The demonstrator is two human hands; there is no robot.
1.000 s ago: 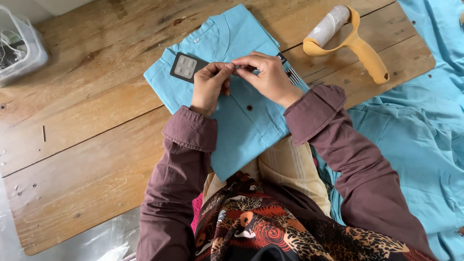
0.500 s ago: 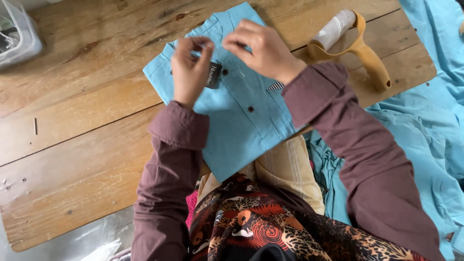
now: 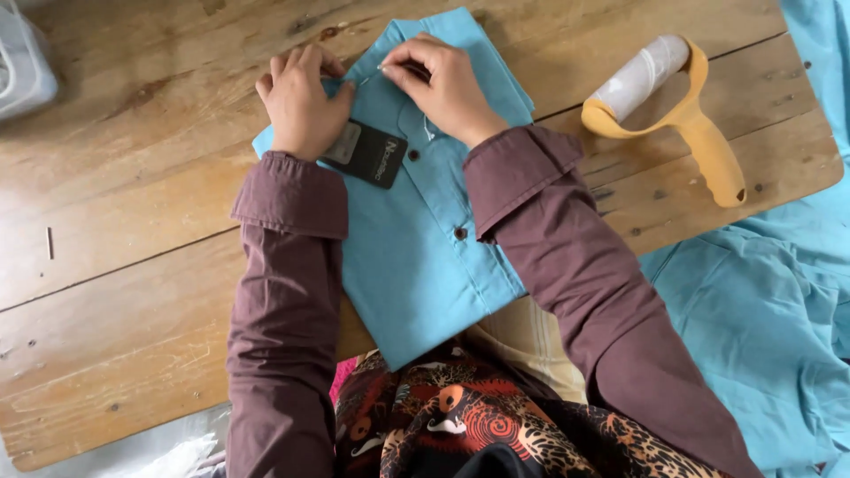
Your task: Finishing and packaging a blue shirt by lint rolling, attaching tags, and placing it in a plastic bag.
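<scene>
A folded light-blue shirt [image 3: 416, 257] with dark buttons lies on the wooden table [image 3: 133, 265], its collar end away from me. A dark rectangular tag [image 3: 367, 153] rests on the shirt just under my left hand [image 3: 301, 102]. That hand lies on the shirt's upper left, its fingers pressing down on the fabric. My right hand [image 3: 443, 84] is beside it, fingertips pinching something thin at the collar area; what it pinches is too small to tell. A thin white thread shows near the placket.
A lint roller [image 3: 660, 102] with a yellow handle lies on the table at the right. More light-blue fabric [image 3: 761, 327] is heaped off the table's right edge. A clear plastic container [image 3: 22, 62] stands at the far left corner.
Both hands have moved up to the collar end of the shirt. The dark tag, held up half a second ago, now lies on the shirt below my left hand.
</scene>
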